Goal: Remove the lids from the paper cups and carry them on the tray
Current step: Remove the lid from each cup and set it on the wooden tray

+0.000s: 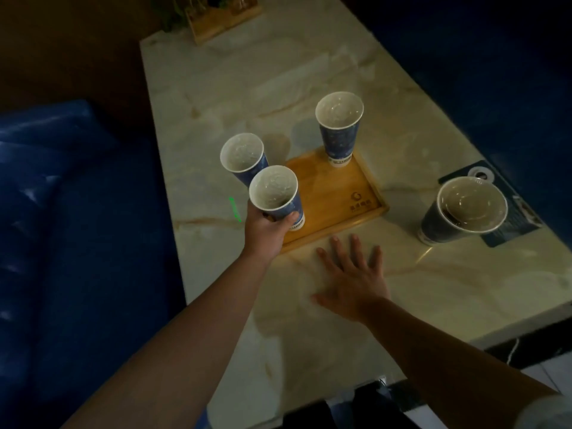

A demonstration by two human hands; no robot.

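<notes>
A wooden tray (337, 199) lies in the middle of the marble table. One blue paper cup (338, 140) stands without a lid on the tray's far corner. My left hand (266, 233) grips a second lidless cup (278, 196) at the tray's near left corner. A third open cup (244, 159) stands just behind it at the tray's left edge. A fourth cup (458, 212) stands on the table to the right, with a clear lid sitting in its mouth. My right hand (353, 274) rests flat on the table in front of the tray, fingers spread.
The marble table (235, 88) runs away from me. A wooden holder with plants (219, 17) stands at its far end. A dark card (513, 212) with a small white ring (480, 174) lies under the right cup. A blue sofa (62, 212) is on the left.
</notes>
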